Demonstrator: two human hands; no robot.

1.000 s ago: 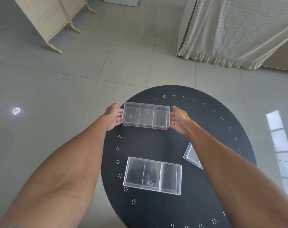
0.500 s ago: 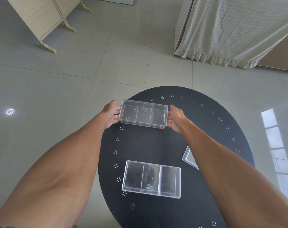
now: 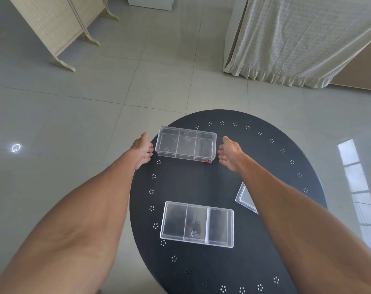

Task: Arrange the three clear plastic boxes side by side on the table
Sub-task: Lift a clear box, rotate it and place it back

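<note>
Resting on the far part of the dark round tabletop (image 3: 265, 158), far box (image 3: 185, 143) sits between both hands. Left hand (image 3: 142, 150) & right hand (image 3: 229, 152) spread, just beside its ends, gripping nothing. Near box (image 3: 197, 224) closer in; third box (image 3: 245, 198) partly hidden by right forearm.

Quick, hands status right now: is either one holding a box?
Left hand: open, holding nothing, just off the far box's left end.
Right hand: open, holding nothing, just off its right end.
</note>
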